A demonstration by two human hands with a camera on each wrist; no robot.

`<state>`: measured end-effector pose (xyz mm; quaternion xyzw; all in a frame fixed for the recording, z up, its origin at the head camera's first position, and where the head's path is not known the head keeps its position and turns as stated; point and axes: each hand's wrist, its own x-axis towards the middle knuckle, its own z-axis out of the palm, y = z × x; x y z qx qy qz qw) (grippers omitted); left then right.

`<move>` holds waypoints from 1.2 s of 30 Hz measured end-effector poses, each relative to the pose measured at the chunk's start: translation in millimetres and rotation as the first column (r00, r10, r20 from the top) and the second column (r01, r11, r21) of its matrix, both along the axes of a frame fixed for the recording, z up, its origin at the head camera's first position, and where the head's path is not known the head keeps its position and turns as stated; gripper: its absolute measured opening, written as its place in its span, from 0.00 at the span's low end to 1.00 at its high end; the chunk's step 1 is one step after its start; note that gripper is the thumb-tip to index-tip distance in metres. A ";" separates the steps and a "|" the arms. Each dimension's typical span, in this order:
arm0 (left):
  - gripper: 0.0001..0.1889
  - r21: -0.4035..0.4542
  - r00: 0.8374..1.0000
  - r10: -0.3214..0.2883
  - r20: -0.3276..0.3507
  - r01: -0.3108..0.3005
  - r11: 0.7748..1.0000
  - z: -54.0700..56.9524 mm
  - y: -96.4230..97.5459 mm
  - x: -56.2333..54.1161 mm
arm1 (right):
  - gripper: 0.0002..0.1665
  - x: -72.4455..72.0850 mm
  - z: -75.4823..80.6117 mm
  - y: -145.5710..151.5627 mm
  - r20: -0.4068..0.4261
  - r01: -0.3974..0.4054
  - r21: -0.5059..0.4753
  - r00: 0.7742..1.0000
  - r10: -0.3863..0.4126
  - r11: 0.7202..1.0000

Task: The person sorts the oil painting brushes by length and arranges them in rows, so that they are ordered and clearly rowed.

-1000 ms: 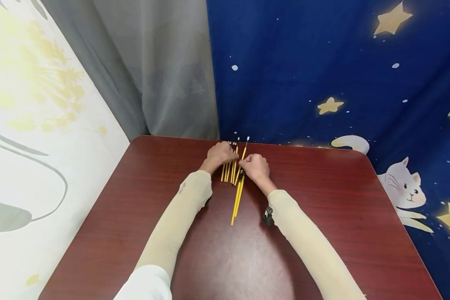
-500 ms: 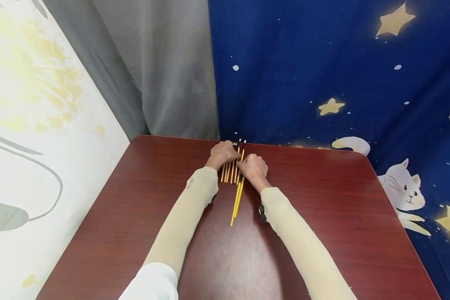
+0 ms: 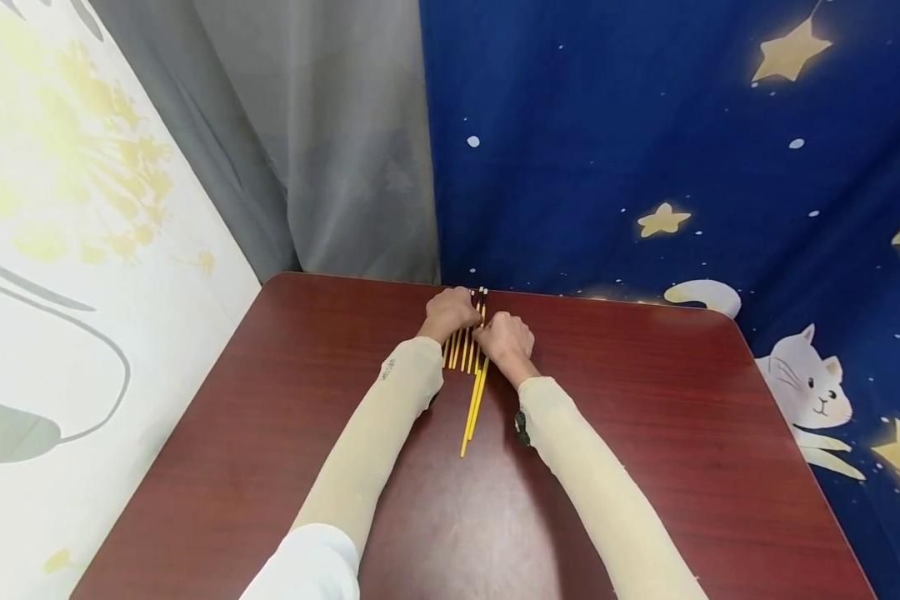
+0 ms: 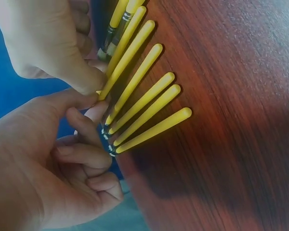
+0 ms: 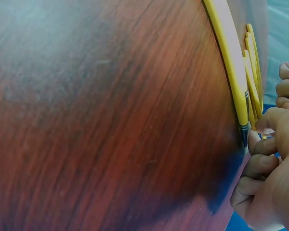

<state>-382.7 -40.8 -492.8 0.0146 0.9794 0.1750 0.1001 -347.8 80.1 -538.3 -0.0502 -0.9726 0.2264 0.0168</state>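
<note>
Several yellow-handled paintbrushes (image 4: 137,96) lie side by side near the far edge, bristle ends away from the person. My left hand (image 3: 451,310) lies over the row; its thumb and curled fingers (image 4: 89,161) pinch a paintbrush at the row's right side. Close beside it, my right hand (image 3: 507,337) grips the rightmost paintbrush of the row between thumb and finger. The two thumbs nearly meet in the left wrist view. Two longer-reaching paintbrushes (image 3: 474,408) lie nearer the person, their dark ferrules and pale bristles (image 5: 244,137) just below the right hand. Most bristle ends are hidden by the hands.
The dark red wooden table (image 3: 270,433) has rounded far corners. Behind it hang a grey curtain (image 3: 360,150) and a blue star-patterned curtain (image 3: 570,167), close to the brush tips. A white patterned wall (image 3: 60,350) stands at the left.
The right hand has brought its paintbrush leftward and straightened it against the row. Both hands have drawn closer together, and the brush tips have shifted slightly toward the person.
</note>
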 end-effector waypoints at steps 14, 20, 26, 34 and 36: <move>0.20 -0.063 0.996 0.031 0.078 -0.026 0.998 -7.2 9.0 -12.0 | 0.26 1.3 1.3 -0.8 -0.004 -0.040 0.036 0.999 0.040 0.999; 0.14 -0.101 0.996 0.023 0.088 -0.014 0.995 -9.9 8.6 -16.4 | 0.28 5.3 3.4 1.9 -0.017 -0.091 0.014 0.996 0.092 0.996; 0.18 -0.109 0.995 0.044 0.093 -0.033 0.993 -9.5 6.2 -14.6 | 0.17 10.3 3.3 7.0 -0.070 -0.125 -0.005 0.990 0.124 0.992; 0.10 -0.081 1.000 0.009 0.020 -0.007 0.997 -1.7 6.8 -6.5 | 0.11 16.7 7.2 20.6 -0.107 -0.116 -0.019 0.988 0.113 0.993; 0.11 -0.070 1.000 -0.017 -0.010 0.016 0.997 1.8 5.8 -1.7 | 0.13 20.3 7.9 22.9 -0.104 -0.121 -0.007 0.987 0.120 0.993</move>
